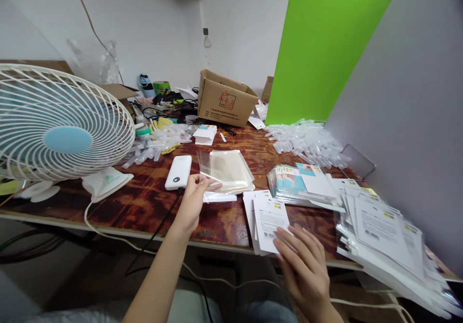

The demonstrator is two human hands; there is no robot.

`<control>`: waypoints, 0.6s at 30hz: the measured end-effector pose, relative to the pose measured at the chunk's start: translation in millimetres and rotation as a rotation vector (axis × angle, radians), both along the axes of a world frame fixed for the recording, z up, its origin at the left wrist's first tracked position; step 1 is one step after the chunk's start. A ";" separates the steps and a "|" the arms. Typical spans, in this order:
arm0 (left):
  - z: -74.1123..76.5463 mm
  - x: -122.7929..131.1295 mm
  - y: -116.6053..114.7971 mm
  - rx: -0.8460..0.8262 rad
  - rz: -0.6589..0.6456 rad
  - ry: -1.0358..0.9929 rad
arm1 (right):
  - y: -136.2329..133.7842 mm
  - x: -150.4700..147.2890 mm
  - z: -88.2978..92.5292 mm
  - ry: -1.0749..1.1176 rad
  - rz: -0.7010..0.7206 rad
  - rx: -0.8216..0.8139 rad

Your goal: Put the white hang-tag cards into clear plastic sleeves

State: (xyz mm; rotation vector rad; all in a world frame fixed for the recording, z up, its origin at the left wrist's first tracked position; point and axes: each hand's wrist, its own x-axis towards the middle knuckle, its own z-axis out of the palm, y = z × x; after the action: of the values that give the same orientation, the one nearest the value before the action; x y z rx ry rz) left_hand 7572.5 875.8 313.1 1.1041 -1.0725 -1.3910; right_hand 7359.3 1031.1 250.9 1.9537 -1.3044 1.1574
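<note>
My left hand (194,200) is closed, thumb against fingers, on the edge of a clear plastic sleeve (206,166). This sleeve is tilted up at the left of a stack of clear sleeves (231,168) on the table. At the table's front edge lies a small fanned pile of white printed cards (250,217). My right hand (304,260) has its fingers over the lower right corner of the top card (269,219), with the thumb partly hidden below. That card shows small print, a barcode and a yellow mark.
Packed sleeves with cards (289,185) and a spread of bagged cards (383,231) lie to the right. A white power bank (179,171) with a black cable and a fan (68,125) stand left. Behind are a cardboard box (226,101) and translucent plastic pieces (307,142).
</note>
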 end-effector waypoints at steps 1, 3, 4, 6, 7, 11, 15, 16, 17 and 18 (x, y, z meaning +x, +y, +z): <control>-0.9 0.9 0.2 0.016 0.006 0.022 | 2.8 0.6 1.1 -0.013 -0.026 -0.007; -2.6 1.9 0.0 0.043 0.020 0.059 | 9.2 1.4 2.8 -0.047 -0.065 -0.070; -3.4 1.7 0.1 0.054 0.026 0.076 | 12.0 1.8 3.9 -0.066 -0.070 -0.121; -4.5 0.1 1.0 0.070 0.042 0.108 | 15.1 4.1 7.2 -0.085 -0.059 -0.195; -4.7 -1.2 2.0 0.079 0.053 0.126 | 15.0 6.5 9.6 -0.085 -0.041 -0.211; -1.5 -6.8 10.8 0.127 0.090 0.217 | 6.1 24.0 20.8 -0.032 0.118 -0.146; 7.0 -7.7 27.1 0.192 0.034 0.298 | -1.3 41.7 33.0 0.090 0.204 -0.104; 8.8 -6.9 31.2 0.206 0.016 0.309 | -0.4 44.4 36.3 0.104 0.203 -0.113; 10.2 -5.6 34.9 0.215 0.003 0.318 | 1.9 46.4 39.4 0.114 0.195 -0.118; 11.2 -4.1 38.0 0.217 0.000 0.324 | 5.4 47.8 41.9 0.127 0.187 -0.114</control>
State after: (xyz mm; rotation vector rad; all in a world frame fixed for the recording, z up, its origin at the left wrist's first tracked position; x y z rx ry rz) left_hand 7568.4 913.8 324.3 0.9857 -0.7010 -1.6495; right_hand 7407.1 1036.6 292.8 2.0621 -0.9865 1.1473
